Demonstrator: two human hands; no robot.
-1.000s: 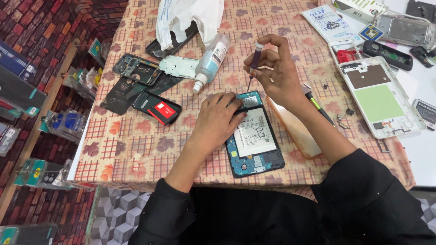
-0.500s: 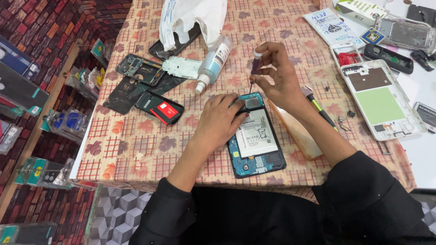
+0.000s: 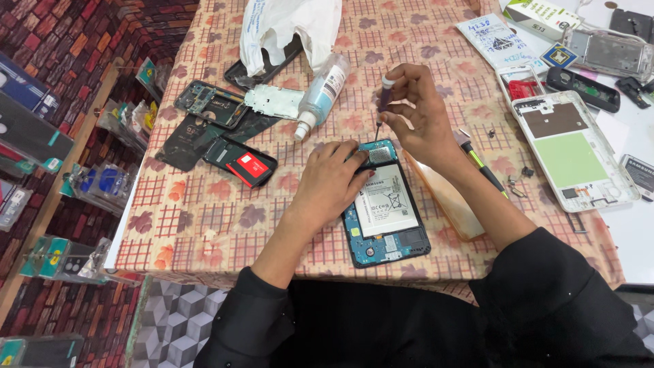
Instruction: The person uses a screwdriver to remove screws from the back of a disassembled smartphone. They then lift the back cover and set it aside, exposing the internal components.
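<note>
Over the opened phone (image 3: 385, 211), right hand (image 3: 419, 112) still pinches the screwdriver (image 3: 383, 102); left hand (image 3: 334, 180) stays pressing it.

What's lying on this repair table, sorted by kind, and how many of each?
Opened phones and phone shells: 5, including the blue opened phone under the left hand
Screwdrivers: 2, one in the right hand, one green-handled
Squeeze bottles: 1
White plastic bags: 1
Total: 9

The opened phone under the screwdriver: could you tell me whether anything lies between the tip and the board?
Nothing visible does. The screwdriver in the right hand points at the opened phone; the left hand rests beside that spot.
</note>
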